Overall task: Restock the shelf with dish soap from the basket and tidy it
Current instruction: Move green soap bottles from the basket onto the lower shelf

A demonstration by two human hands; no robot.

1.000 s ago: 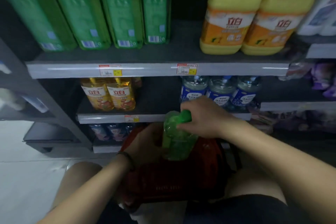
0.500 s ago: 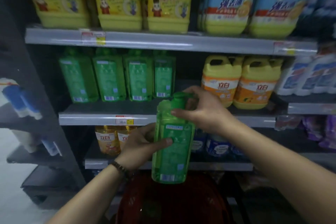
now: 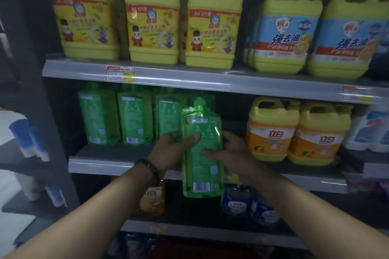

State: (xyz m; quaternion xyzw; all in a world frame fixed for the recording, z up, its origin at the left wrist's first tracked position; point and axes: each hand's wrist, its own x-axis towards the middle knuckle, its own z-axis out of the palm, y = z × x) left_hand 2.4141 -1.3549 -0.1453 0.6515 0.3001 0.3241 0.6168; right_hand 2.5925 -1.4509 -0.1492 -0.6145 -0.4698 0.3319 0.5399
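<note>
Fingers (image 3: 194,137) of left hand (image 3: 168,151) and right hand (image 3: 233,153) are curled round the green bottle (image 3: 202,172), seemingly to be shelved beside the green row (image 3: 134,120).

Translucent green on the held bottle (image 3: 202,149), white barcode patch low down. Same green along the shelved bottles (image 3: 134,120). Yellow jugs (image 3: 153,21), red-and-yellow cartoon labels; blue-labelled jugs (image 3: 284,31), yellow too; orange-labelled jugs (image 3: 271,132). Grey shelf edge (image 3: 189,79).

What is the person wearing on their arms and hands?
Both forearms are bare, with no sleeves in view. The left hand and right hand have no gloves. A dark bracelet circles the left wrist.
</note>
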